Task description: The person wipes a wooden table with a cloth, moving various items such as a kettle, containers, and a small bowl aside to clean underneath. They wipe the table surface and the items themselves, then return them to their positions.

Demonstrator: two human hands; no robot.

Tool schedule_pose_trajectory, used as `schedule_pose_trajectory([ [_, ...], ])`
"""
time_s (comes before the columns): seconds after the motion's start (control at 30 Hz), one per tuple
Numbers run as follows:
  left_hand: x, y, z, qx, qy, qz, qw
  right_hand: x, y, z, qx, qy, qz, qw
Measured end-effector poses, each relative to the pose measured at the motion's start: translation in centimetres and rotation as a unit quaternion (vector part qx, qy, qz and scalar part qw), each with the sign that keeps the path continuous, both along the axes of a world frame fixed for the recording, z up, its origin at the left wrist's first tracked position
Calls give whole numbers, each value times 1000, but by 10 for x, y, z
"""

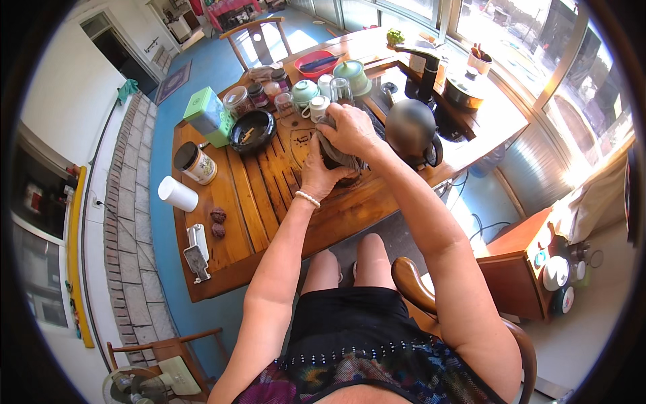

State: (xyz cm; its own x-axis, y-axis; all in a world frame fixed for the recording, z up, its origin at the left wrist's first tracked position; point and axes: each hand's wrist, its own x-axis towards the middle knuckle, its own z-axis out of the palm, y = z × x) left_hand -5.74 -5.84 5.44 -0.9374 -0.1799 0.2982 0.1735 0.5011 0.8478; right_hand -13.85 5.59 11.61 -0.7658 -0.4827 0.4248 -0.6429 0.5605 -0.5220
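Note:
My left hand [321,174], with a white bead bracelet at the wrist, is curled around a dark object [330,160] low over the slatted wooden tea table [237,202]. Hands and cloth hide most of that object, so its kind cannot be told. My right hand [351,129] pinches a grey cloth [334,144] against its top. Just beyond my fingers stand a white handled cup [318,108] and a clear glass [286,108]. A dark round kettle [411,129] sits to the right of my right forearm.
A black ashtray [252,132] and a green box [208,115] stand to the left. Nearer are a dark-lidded jar [196,164], a white canister [177,194], two walnuts [218,222] and a phone stand [197,255]. A black faucet [429,76] and a lidded pot [464,88] are at right.

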Motion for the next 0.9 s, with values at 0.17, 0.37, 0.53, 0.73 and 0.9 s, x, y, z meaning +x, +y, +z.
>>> schedule_pose_trajectory([
  [0.17, 2, -1, -2, 3, 24, -6, 1000, -20, -8, -6, -26, -133, -129, 982],
  [0.37, -10, -5, -13, 23, 68, -35, 997, -41, 24, -66, -255, -348, -228, 873],
  [0.53, -11, -2, -12, -1, 62, -19, 998, -10, 61, -65, -305, -223, -179, 909],
  [0.73, -7, -2, -15, -18, 85, -22, 996, 40, 39, 9, -110, 87, 63, 988],
  [0.9, -5, -3, -15, -84, 8, 46, 995, 11, -3, 3, 47, 47, -3, 998],
])
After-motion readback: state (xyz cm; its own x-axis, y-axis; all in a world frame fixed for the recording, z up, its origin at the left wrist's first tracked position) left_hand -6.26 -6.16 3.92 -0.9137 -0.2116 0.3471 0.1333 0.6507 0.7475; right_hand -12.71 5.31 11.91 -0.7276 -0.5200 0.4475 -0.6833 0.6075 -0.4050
